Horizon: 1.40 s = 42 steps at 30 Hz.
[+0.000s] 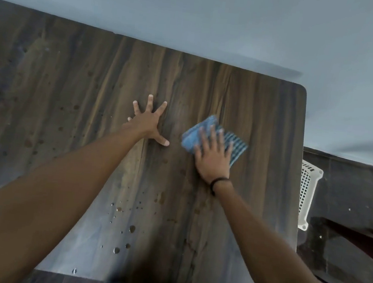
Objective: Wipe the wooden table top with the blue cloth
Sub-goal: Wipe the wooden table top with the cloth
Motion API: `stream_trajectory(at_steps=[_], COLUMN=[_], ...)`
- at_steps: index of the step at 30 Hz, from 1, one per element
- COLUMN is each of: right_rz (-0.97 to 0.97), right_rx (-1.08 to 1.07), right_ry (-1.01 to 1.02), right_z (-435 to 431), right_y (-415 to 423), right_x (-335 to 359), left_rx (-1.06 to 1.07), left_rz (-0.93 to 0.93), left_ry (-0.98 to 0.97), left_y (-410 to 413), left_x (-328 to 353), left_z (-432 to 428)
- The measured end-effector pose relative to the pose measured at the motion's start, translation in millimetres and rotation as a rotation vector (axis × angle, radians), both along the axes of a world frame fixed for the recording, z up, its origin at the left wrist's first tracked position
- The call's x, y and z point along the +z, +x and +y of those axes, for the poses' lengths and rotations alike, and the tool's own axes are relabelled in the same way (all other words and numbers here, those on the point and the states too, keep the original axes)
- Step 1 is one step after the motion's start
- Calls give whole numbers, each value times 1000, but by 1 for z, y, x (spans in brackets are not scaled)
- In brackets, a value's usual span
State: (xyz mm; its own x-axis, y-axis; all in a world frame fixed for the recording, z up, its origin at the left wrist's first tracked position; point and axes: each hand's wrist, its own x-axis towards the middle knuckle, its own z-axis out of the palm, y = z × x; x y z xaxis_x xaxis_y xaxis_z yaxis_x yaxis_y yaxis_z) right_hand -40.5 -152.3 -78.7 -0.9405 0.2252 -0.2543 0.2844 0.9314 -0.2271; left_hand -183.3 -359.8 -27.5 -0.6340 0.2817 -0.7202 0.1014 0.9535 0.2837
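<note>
A dark wooden table top (243, 96) fills most of the view, its far edge against a pale wall. A folded blue cloth (195, 134), striped on its right half, lies flat on the wood right of centre. My right hand (213, 154) presses down on the cloth with flat, spread fingers, and is blurred. My left hand (147, 123) rests flat on the bare wood just left of the cloth, fingers splayed, holding nothing. Water drops (123, 231) dot the wood near the front edge and on the left part.
The table's right edge (298, 176) runs close to the cloth, with a rounded far corner. Beyond it a white plastic lattice basket (307, 191) stands on a dark floor, next to dark wooden furniture (350, 234). The pale wall (217, 17) backs the table.
</note>
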Motion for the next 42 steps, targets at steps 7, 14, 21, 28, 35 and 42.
stream_trajectory(at_steps=[7,14,21,28,35,42], right_rz=[7,43,39,38,135,32], right_rx=[315,74,832,-85,1097,141], right_ry=[47,23,87,-7,40,8], right_z=[25,-42,43,-14,9,-8], right_y=[61,31,89,21,143,83], right_x=[1,-4,-4,2,-7,3], left_rx=[-77,-51,-38,9,34,51], left_rz=[-32,-10,9,-3,18,10], left_ry=[-149,-148,-177,-229,-200,-198], left_y=[53,78,86,116,117,118], left_x=[10,-5,3,-14,-20,-19], left_z=[-46,-62,-62,-70,-72,-71])
